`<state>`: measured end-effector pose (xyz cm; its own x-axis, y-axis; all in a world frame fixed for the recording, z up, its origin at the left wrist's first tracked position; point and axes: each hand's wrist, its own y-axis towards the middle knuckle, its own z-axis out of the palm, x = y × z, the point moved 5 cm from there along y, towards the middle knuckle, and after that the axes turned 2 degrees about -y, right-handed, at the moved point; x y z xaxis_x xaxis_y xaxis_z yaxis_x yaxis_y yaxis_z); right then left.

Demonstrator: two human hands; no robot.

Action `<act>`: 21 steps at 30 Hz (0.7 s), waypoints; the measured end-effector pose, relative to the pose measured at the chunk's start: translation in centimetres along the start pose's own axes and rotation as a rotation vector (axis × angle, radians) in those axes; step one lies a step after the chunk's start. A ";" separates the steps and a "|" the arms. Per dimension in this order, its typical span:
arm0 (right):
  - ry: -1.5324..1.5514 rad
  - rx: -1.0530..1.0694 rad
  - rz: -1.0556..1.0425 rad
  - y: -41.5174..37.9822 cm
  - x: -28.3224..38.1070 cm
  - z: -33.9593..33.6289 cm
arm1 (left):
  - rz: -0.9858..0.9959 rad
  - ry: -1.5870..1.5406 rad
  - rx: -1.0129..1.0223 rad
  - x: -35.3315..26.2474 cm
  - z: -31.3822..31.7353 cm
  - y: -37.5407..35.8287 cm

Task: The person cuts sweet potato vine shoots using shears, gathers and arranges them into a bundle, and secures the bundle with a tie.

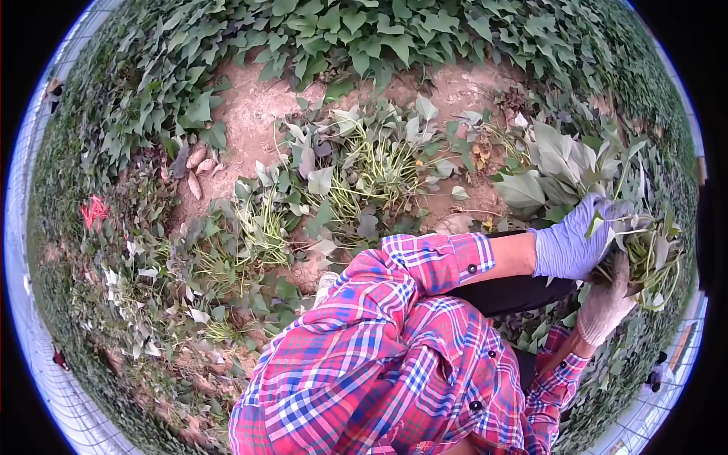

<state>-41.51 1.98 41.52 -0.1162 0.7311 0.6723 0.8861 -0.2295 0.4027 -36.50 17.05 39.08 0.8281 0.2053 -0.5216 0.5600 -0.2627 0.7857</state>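
Note:
At the right side my left hand (575, 239), in a thin purple glove, is closed around a bunch of leafy green vines (654, 254). Just below it my right hand (607, 305), in a pale knitted glove, grips the same bunch by its stems. Broad leaves, some showing pale undersides, stick out above and beyond my left hand. The fingertips of both hands are partly hidden by the foliage.
Bundles of cut vines (375, 163) and another heap (265, 227) lie on the reddish soil (246, 106). Several pinkish-brown sweet potatoes (196, 159) rest at the left, with red strands (95, 212) beyond. Dense growing vines (364, 30) border the far side.

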 end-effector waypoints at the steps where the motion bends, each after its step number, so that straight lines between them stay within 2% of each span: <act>1: 0.100 -0.024 0.104 0.2 -0.6 0.2 | -0.005 -0.012 -0.008 0.2 -0.2 0.5; 2: -0.127 -0.035 -0.112 0.1 -0.1 0.4 | -0.020 -0.026 0.006 0.3 -0.6 0.6; 4: -0.537 -0.025 -0.397 -0.9 3.2 1.4 | -0.073 -0.048 -0.037 1.0 0.2 0.5; 5: -0.539 -0.006 -0.420 -0.8 3.3 2.0 | -0.126 -0.060 -0.087 1.7 0.8 0.5; 6: -0.560 0.012 -0.423 -0.9 2.7 2.1 | -0.065 -0.123 -0.232 1.7 0.5 0.6; 7: -0.667 0.026 -0.419 -0.2 1.9 2.6 | -0.105 -0.114 -0.205 2.9 1.1 0.6; 8: -0.246 0.041 -0.163 0.4 0.9 2.9 | -0.144 -0.106 -0.178 3.7 1.3 0.4; 9: -0.025 0.051 -0.019 0.6 1.4 3.6 | -0.110 -0.151 -0.189 3.7 -0.5 0.3; 10: 0.198 0.030 0.123 0.6 1.9 4.3 | -0.145 -0.098 -0.095 4.4 0.2 -0.3; 11: 0.187 0.102 0.167 0.5 0.6 4.2 | -0.181 -0.044 -0.002 5.5 1.3 -1.2; 12: 0.176 0.175 0.211 0.5 -0.7 4.1 | -0.106 0.049 -0.127 6.3 1.4 -1.7; 13: 0.028 0.279 0.196 1.2 0.7 4.1 | -0.085 0.117 -0.070 7.3 0.7 -2.0; 15: -0.058 0.404 0.126 1.8 2.6 4.3 | -0.054 0.176 0.032 9.3 -1.5 -2.6; 16: -0.179 0.332 -0.037 2.0 3.0 4.0 | -0.014 0.245 0.073 10.4 -2.4 -2.9; 17: -0.181 0.327 -0.032 2.2 2.7 3.7 | 0.026 0.314 0.113 11.8 -2.7 -3.3; 18: -0.156 0.378 0.148 1.7 1.4 3.1 | 0.084 0.354 0.118 13.5 -2.1 -4.0; 19: -0.125 0.425 0.329 1.3 0.0 2.5 | 0.045 0.361 0.180 16.7 -0.1 -5.3; 20: -0.105 0.373 0.316 1.3 -1.1 2.2 | 0.095 0.354 0.176 19.1 0.4 -5.9; 21: -0.115 0.355 0.271 1.5 -1.0 2.2 | 0.100 0.416 0.314 19.4 -1.1 -5.6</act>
<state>-39.09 2.35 40.07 0.1734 0.7463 0.6427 0.9789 -0.2021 -0.0294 -23.61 23.56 24.92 0.8340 0.5049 -0.2226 0.5117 -0.5565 0.6546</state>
